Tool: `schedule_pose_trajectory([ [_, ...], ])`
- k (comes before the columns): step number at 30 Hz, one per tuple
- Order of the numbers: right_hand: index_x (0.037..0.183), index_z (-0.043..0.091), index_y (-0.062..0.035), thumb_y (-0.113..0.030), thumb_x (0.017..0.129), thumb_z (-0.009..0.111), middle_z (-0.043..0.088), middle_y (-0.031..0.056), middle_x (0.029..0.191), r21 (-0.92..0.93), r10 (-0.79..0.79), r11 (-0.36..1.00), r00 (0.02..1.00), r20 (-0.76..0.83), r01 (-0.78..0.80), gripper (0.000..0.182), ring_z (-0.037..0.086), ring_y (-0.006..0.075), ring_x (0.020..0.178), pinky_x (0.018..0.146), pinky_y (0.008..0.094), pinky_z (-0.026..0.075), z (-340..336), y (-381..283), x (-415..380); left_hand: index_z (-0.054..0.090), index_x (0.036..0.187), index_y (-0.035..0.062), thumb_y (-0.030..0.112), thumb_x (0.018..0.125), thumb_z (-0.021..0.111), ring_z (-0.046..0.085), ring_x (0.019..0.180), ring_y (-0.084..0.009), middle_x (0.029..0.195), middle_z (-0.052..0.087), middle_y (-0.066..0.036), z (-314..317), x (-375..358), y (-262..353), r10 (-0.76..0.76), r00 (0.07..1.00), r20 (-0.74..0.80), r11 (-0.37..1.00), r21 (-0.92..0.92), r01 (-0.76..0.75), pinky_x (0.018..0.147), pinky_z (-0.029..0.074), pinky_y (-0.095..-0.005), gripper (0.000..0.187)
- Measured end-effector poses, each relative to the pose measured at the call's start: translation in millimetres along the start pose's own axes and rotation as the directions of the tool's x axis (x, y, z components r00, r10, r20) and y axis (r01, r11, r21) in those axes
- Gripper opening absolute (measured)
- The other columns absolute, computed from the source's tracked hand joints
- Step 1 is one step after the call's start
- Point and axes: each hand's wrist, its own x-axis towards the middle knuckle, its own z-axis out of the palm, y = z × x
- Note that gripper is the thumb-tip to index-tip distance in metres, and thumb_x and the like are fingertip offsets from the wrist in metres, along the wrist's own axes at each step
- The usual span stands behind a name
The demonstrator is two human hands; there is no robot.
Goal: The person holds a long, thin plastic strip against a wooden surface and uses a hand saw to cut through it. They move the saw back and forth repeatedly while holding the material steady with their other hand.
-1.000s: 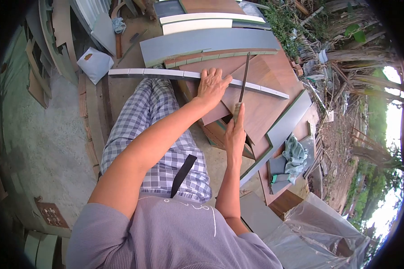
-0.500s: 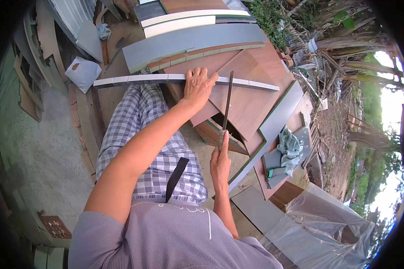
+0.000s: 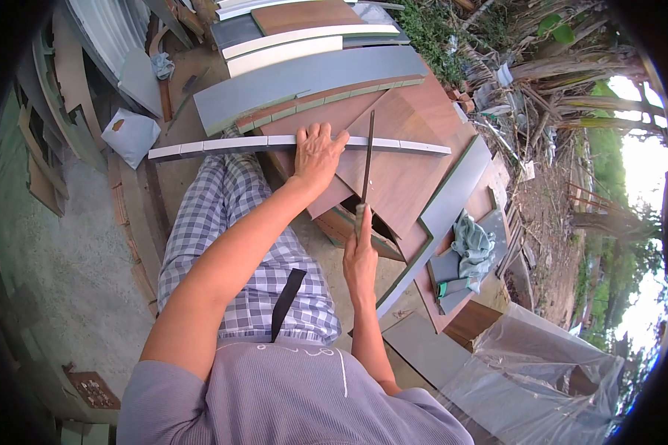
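My left hand [image 3: 319, 157] is closed over the middle of a long, narrow strip [image 3: 226, 144], its fingers wrapped over the far edge. The strip has a pale face split by thin lines and a dark underside. It lies across the wooden boards [image 3: 401, 163], with its left end sticking out over my lap. My right hand [image 3: 360, 259] grips the handle of a long, thin, dark file [image 3: 368, 156]. The blade points away from me and crosses the strip just right of my left hand. Whether it touches the strip's edge is hard to tell.
Grey and pale panels [image 3: 312, 74] are stacked beyond the strip. An angled grey board [image 3: 453, 193] and a bluish cloth [image 3: 471, 245] lie to the right. Clear plastic sheeting [image 3: 549, 363] covers something at lower right. A white bag [image 3: 131, 137] sits at left.
The strip, both hands and the file appear slightly further left in view, and the whole scene has shifted a little. The file's blade still crosses the strip; both holds are unchanged.
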Motion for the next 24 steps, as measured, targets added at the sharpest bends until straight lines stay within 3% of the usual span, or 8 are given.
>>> schedule_pose_trajectory([
  [5, 0.151, 0.016, -0.0222, -0.009, 0.095, 0.045, 0.06, 0.0252, 0.07, -0.016, -0.016, 1.0, 1.0, -0.022, 0.015, 0.065, 0.059, 0.0353, 0.056, 0.057, 0.0395, 0.047, -0.2, 5.3, -11.1, 0.06, 0.097, 0.014, 0.014, 0.086, 0.055, 0.051, 0.092, -0.025, 0.089, 0.053, -0.008, 0.3, 0.7, 0.1, -0.004, 0.999, 0.034, 1.0, 0.017, 0.003, 0.081, 0.035, -0.0419, 0.011],
  [9, 0.151, 0.017, -0.021, -0.009, 0.095, 0.045, 0.06, 0.025, 0.069, 0.015, -0.012, 1.0, 1.0, -0.012, 0.012, 0.064, 0.058, 0.035, 0.055, 0.057, 0.0395, 0.046, -5.5, -18.2, 29.0, 0.061, 0.097, 0.0139, 0.013, 0.087, 0.054, 0.051, 0.092, -0.025, 0.089, 0.053, -0.008, -0.1, 0.7, -0.3, -0.001, 1.0, 0.02, 1.0, 0.008, 0.001, 0.081, 0.035, -0.042, 0.012],
  [11, 0.151, 0.018, -0.0193, -0.009, 0.095, 0.046, 0.06, 0.0253, 0.069, 0.05, -0.07, 0.996, 0.996, -0.047, 0.072, 0.063, 0.058, 0.0353, 0.055, 0.056, 0.0391, 0.046, -3.9, -26.0, 48.3, 0.06, 0.1, 0.0143, 0.016, 0.085, 0.062, 0.05, 0.092, -0.0265, 0.091, 0.052, -0.008, 0.2, 1.2, -0.3, -0.015, 0.999, 0.049, 1.0, 0.015, 0.014, 0.08, 0.035, -0.0425, 0.015],
  [17, 0.15, 0.017, -0.019, -0.01, 0.095, 0.046, 0.059, 0.0257, 0.069, 0.059, -0.131, 0.989, 0.988, -0.085, 0.137, 0.063, 0.058, 0.0351, 0.055, 0.056, 0.0353, 0.046, -1.5, -14.9, 38.6, 0.06, 0.101, 0.0137, 0.016, 0.085, 0.062, 0.05, 0.093, -0.0268, 0.091, 0.052, -0.008, -0.9, 0.6, 0.2, -0.011, 0.999, 0.04, 1.0, 0.009, 0.011, 0.08, 0.035, -0.0428, 0.016],
  [20, 0.15, 0.016, -0.0212, -0.01, 0.095, 0.046, 0.06, 0.0257, 0.069, 0.006, 0.016, 1.0, 1.0, 0.015, -0.016, 0.064, 0.058, 0.0354, 0.056, 0.056, 0.0339, 0.046, -4.4, -9.3, 7.1, 0.06, 0.101, 0.014, 0.016, 0.085, 0.062, 0.05, 0.093, -0.0269, 0.091, 0.052, -0.008, -1.3, 0.5, 0.9, -0.012, 0.999, 0.038, 1.0, 0.011, 0.012, 0.081, 0.035, -0.0432, 0.017],
  [24, 0.15, 0.016, -0.0231, -0.01, 0.095, 0.046, 0.061, 0.0258, 0.071, -0.012, 0.038, 0.999, 0.999, 0.019, -0.038, 0.064, 0.06, 0.0363, 0.058, 0.057, 0.0343, 0.046, -4.9, -1.4, -12.5, 0.06, 0.101, 0.0142, 0.016, 0.085, 0.063, 0.05, 0.092, -0.027, 0.09, 0.052, -0.008, 2.3, 0.3, 0.3, -0.014, 0.999, 0.041, 1.0, 0.005, 0.014, 0.081, 0.035, -0.0435, 0.017],
])
